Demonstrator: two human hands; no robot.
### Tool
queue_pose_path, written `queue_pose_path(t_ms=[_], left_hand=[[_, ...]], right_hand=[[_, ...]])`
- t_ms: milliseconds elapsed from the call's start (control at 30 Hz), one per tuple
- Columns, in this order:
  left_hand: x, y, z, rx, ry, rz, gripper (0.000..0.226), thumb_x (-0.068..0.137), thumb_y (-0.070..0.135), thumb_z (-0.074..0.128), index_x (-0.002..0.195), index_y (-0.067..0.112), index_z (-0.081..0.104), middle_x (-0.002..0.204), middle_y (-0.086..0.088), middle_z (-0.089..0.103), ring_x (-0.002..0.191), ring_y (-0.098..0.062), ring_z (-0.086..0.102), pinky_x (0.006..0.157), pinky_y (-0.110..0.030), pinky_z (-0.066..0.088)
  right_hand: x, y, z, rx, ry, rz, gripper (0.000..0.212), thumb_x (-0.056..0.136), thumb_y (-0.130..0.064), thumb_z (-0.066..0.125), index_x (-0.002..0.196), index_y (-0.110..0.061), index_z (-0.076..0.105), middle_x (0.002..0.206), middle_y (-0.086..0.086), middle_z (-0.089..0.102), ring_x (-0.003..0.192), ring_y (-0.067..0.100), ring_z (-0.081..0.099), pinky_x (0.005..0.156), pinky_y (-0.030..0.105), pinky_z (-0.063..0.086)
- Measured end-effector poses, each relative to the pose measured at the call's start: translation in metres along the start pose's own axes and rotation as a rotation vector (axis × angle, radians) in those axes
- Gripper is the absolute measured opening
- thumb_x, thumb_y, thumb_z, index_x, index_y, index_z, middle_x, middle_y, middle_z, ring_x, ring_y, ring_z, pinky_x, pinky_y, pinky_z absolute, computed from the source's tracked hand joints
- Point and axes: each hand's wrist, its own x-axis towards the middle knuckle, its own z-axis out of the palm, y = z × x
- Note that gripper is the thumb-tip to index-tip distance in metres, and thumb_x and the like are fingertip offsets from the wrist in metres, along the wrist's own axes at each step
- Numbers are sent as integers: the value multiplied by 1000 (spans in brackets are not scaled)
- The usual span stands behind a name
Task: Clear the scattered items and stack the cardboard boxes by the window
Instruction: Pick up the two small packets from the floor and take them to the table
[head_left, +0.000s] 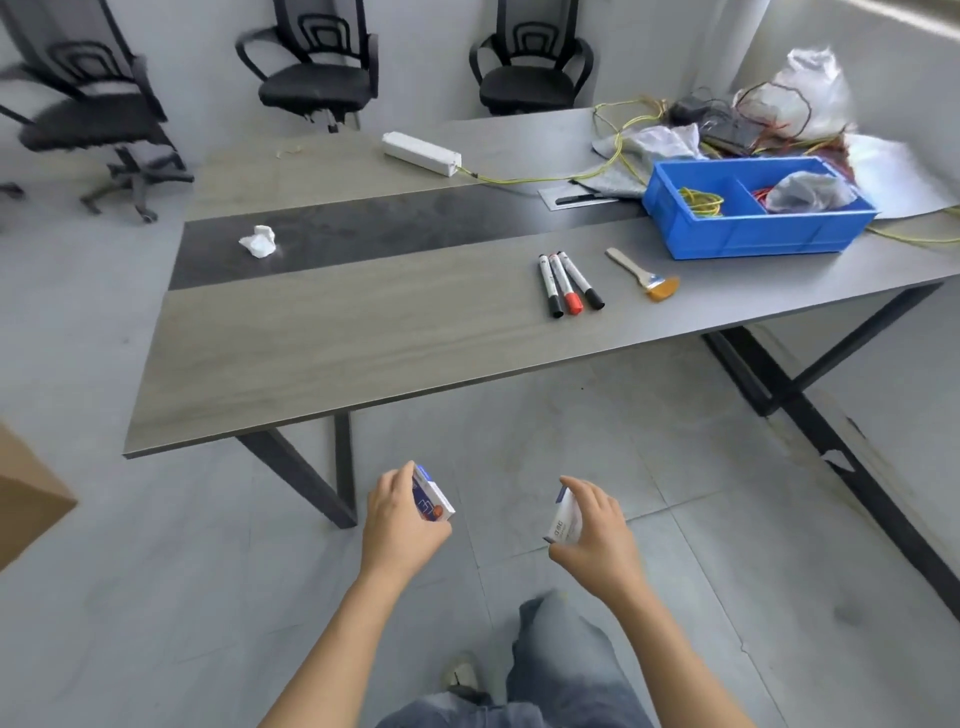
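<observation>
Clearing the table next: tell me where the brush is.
Head view, right side: the brush lies on the table, right of the markers and in front of the blue bin.

Bright even daylight, soft shadows, wide-angle edge distortion, motion blur at corners

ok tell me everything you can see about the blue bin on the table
The blue bin is an open-topped rectangular plastic crate with a divider making two compartments. The left one holds coiled yellow-green wire; the right holds red wires and a crumpled grey bag. It sits upright at the table's right end, with tangled wires and plastic bags behind it.
</observation>
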Motion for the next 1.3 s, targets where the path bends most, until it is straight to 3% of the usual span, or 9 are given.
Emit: queue_pose_path(t_ms=[333,533,767,1000,1300], left_hand=[[146,71,5,33,131,-57,69,75,7,65,138,11,37,133,-2,42,123,-22,36,88,-22,31],[213,117,32,137,93,-66,71,74,11,66,139,11,37,136,-3,41,124,-25,36,96,-25,31],[255,125,42,284,-33,-46,75,78,18,60,146,16,26,143,2,33,127,-23,31,102,-22,26],[297,152,53,403,-142,87,75,80,19,56,147,20,22,146,6,29,132,-21,27,103,-27,33],[293,136,53,386,-115,64,81,85,29,56,150,24,9,158,3,4,142,-20,11,111,-31,23]], right_hand=[[201,-50,-61,-84,-92,-288,73,76,-13,62,141,-22,32,144,-10,33,134,16,26,103,31,32],[286,-64,-92,-218,-130,-414,71,78,-15,59,142,-23,30,145,-10,31,136,14,23,100,29,31],[329,-57,-86,-323,-160,-481,69,76,-14,57,141,-23,32,141,-4,35,137,18,23,103,32,24],[358,-68,-92,-465,-187,-504,73,78,-6,49,144,-25,25,148,-2,25,142,19,9,113,39,10],[372,-64,-88,-545,-317,-544,82,81,-12,51,148,-33,9,156,5,6,145,23,-8,115,45,-3]])
